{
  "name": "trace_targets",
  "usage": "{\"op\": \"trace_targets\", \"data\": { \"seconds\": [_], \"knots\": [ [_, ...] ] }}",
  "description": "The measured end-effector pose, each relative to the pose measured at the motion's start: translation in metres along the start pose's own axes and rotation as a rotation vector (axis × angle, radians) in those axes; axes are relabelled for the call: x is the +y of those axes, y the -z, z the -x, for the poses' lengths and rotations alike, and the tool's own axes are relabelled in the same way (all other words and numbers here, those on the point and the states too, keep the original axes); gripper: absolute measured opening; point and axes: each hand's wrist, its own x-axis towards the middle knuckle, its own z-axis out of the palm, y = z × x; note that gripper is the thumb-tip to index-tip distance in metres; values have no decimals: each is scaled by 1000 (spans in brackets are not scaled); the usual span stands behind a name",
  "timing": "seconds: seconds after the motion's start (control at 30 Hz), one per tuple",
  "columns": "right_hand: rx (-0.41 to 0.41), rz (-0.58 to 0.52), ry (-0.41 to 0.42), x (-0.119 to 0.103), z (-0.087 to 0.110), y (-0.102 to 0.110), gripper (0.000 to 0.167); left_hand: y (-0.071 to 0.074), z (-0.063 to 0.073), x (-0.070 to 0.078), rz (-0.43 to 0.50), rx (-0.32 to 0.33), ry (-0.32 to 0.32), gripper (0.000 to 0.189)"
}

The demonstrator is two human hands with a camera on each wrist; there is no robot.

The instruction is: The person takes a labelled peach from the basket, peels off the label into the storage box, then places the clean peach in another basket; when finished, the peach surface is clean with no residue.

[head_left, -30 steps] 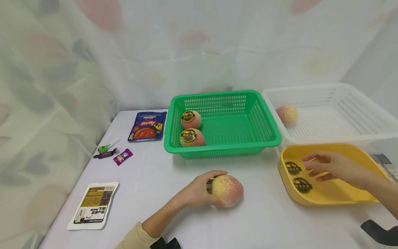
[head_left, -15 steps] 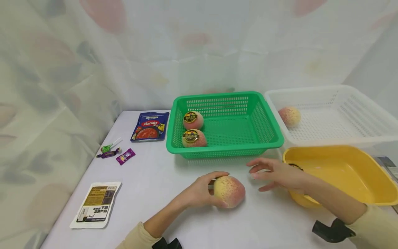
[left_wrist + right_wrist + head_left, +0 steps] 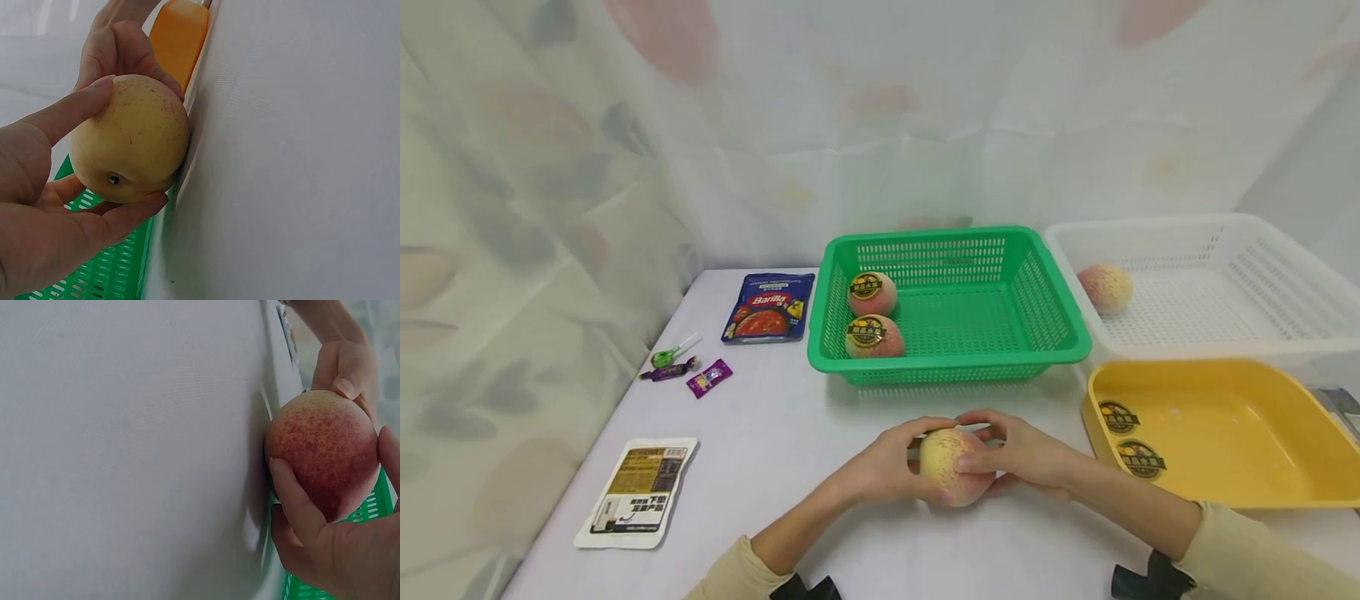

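Observation:
A yellow and pink peach (image 3: 951,462) is held between both hands over the white table, in front of the green basket. My left hand (image 3: 891,462) grips its left side, thumb on the near face and fingers curled round the far side. From the right, my right hand (image 3: 1026,454) grips the same peach, its thumb across the front. The left wrist view shows the yellow stem end of the peach (image 3: 134,137); in the right wrist view the redder side of the peach (image 3: 325,450) faces me, with fingers around it. No sticker shows on the visible surface.
Two stickered peaches (image 3: 875,336) lie in the green basket (image 3: 955,362). One peach (image 3: 1105,287) is in the white basket (image 3: 1217,343). Two round stickers (image 3: 1141,459) cling to the yellow bin (image 3: 1225,492). Left are a sauce pouch (image 3: 769,308), several candies (image 3: 709,378) and a white packet (image 3: 636,493).
My right hand has come left from over the yellow bin to the peach and now holds it. The left hand has kept its grip on the peach.

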Motion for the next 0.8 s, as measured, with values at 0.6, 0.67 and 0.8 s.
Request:
{"op": "trace_targets", "data": {
  "seconds": [0.6, 0.67, 0.8],
  "knots": [
    [-41, -9, 4, 0, 0, 3, 64, 109, 41, 43, -71, 610, -188, 59],
    [-47, -9, 2, 1, 0, 3, 64, 119, 39, 35, -68, 673, -115, 59],
    [-66, -18, 9, 3, 0, 5, 64, 129, 31, 14, 5, 669, 21, 59]
  ]
}}
